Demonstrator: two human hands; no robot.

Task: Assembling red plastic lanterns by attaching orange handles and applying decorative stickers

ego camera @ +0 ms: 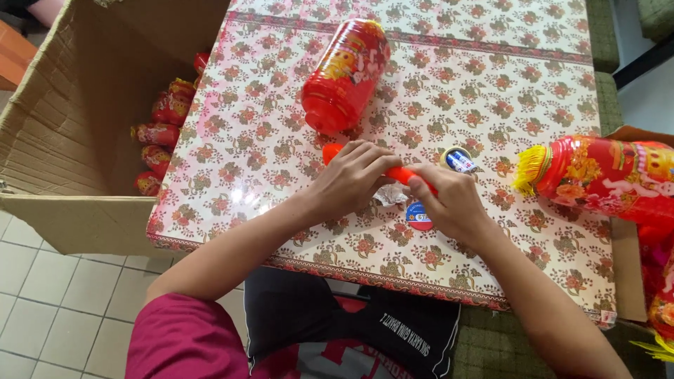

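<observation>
Maroon sleeve (184, 338) and dark printed clothing fill the bottom edge, closest to the lens; from there both forearms reach onto a table (295, 151) covered in a floral cloth; the left hand (351, 179) is curled over an orange stick (400, 173), fingers wrapped round its left part, whose rounded end (331, 151) pokes out beyond the knuckles; the right hand (449, 200) pinches the stick's other end between thumb and fingers; crinkled clear wrap (388, 196) and a round red-and-blue piece (418, 216) lie just beneath the hands; batteries in a small round holder (459, 161) sit just beyond the right hand; a red lantern (345, 74) lies tilted further up the table; another lantern with a yellow fringe (604, 175) lies to the right; an open cardboard box (63, 119) on the left holds more red lanterns (163, 133).
</observation>
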